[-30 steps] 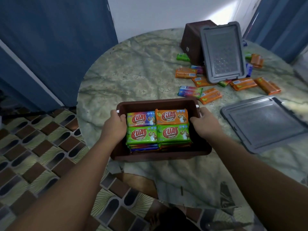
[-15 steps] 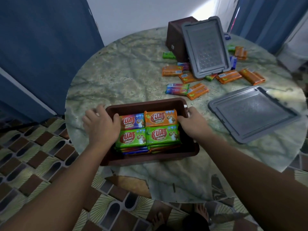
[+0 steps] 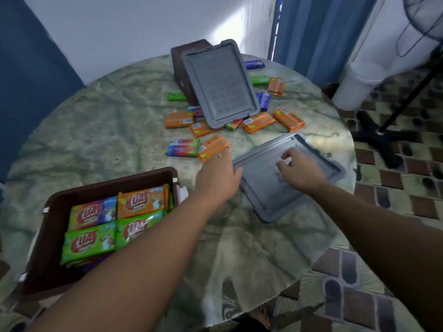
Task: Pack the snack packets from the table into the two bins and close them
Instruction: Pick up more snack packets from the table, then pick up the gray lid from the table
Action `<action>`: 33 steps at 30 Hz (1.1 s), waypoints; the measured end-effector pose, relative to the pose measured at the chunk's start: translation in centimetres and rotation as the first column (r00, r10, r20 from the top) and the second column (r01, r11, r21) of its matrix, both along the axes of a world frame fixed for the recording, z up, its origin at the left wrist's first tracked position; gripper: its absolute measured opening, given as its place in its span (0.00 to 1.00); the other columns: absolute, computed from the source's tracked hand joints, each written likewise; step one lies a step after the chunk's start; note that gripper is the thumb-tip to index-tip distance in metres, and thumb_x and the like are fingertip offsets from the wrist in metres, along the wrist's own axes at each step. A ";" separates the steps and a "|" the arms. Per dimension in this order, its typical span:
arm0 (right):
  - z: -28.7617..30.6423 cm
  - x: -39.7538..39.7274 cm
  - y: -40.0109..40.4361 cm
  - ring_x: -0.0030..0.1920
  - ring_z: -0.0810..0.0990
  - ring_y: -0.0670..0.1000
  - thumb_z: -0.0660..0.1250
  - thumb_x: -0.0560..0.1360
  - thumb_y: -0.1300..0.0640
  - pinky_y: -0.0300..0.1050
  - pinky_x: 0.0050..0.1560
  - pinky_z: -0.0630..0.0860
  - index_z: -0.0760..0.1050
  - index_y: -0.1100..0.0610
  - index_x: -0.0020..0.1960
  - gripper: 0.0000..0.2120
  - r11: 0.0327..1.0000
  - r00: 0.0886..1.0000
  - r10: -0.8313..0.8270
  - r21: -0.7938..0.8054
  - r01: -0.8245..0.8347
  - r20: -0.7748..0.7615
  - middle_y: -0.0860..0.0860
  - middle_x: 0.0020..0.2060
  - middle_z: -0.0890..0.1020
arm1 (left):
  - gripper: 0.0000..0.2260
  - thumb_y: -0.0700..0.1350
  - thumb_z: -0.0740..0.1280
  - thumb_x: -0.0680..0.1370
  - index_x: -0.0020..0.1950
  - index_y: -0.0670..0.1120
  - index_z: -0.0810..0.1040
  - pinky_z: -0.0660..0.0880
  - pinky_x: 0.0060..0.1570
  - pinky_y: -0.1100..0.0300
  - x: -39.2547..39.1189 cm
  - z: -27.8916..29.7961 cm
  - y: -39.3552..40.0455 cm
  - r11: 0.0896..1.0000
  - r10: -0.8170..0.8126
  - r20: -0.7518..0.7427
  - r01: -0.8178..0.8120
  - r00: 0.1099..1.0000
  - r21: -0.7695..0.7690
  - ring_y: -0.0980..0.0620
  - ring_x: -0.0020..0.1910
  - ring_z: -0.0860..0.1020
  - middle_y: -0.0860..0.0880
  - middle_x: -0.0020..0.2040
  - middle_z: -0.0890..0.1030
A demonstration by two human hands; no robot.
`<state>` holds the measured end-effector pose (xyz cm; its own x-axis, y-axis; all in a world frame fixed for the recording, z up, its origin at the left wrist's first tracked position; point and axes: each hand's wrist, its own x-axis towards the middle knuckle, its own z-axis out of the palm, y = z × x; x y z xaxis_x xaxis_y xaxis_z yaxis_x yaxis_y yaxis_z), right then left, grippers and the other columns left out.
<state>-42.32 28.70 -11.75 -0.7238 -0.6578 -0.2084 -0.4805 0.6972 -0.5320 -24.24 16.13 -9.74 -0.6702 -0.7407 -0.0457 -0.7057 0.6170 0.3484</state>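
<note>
Head view, near bin: we see the brown bin (image 3: 48, 238) at the table's near left edge, filled with packets (image 3: 115, 221) in neat rows and still without a lid.
Head view, flat lid: the grey lid (image 3: 263, 190) lies flat on the table (image 3: 107, 130) to the right of that bin.
Head view, left hand: our left hand (image 3: 217, 176) is at the lid's left edge; we cannot tell whether the fingers grip it.
Head view, right hand: our right hand (image 3: 300, 170) rests on top of the lid with fingers bent down onto it, nothing clamped.
Head view, far bin: the second bin (image 3: 182, 68) lies tipped at the far side, its own lid (image 3: 220, 82) leaning against it.
Head view, loose packets: about a dozen loose packets (image 3: 259, 122) lie scattered around it.
Progress: we judge one bin packed but unclosed, so roughly half remains.
</note>
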 end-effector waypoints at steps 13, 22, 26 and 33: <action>-3.5 -8.5 3.0 0.70 0.69 0.66 0.62 0.70 0.43 0.58 0.70 0.69 0.65 0.56 0.72 0.34 0.964 1.000 0.006 0.264 -0.002 -0.012 0.63 0.69 0.70 | 0.35 0.53 0.67 0.80 0.80 0.45 0.52 0.72 0.66 0.43 -4.7 -6.1 0.5 0.856 0.221 0.353 -0.354 0.909 0.376 0.36 0.69 0.71 0.37 0.73 0.66; -4.1 -7.4 2.6 0.68 0.69 0.66 0.69 0.75 0.43 0.58 0.65 0.69 0.62 0.58 0.74 0.34 0.979 0.995 -0.098 0.179 0.094 0.015 0.62 0.67 0.70 | 0.24 0.44 0.65 0.81 0.74 0.42 0.60 0.71 0.63 0.46 -5.5 -5.8 0.5 0.682 0.560 0.189 -0.579 0.806 0.447 0.36 0.70 0.68 0.37 0.72 0.66; -3.7 -7.1 2.6 0.67 0.72 0.66 0.67 0.77 0.37 0.56 0.65 0.70 0.66 0.61 0.72 0.35 0.976 0.974 -0.204 0.102 0.194 0.094 0.63 0.66 0.71 | 0.30 0.50 0.62 0.83 0.77 0.41 0.50 0.71 0.60 0.50 -5.1 -4.8 -0.3 0.587 0.656 -0.009 -0.502 0.755 0.635 0.39 0.67 0.73 0.41 0.72 0.72; -0.7 -5.4 0.9 0.54 0.76 0.61 0.66 0.78 0.35 0.52 0.53 0.73 0.67 0.60 0.66 0.31 0.968 0.951 -0.223 -0.068 0.243 0.215 0.55 0.54 0.76 | 0.43 0.65 0.72 0.74 0.75 0.46 0.51 0.73 0.65 0.44 -3.3 -1.6 -2.5 0.717 0.587 -0.161 -0.418 0.793 0.558 0.38 0.67 0.75 0.43 0.73 0.72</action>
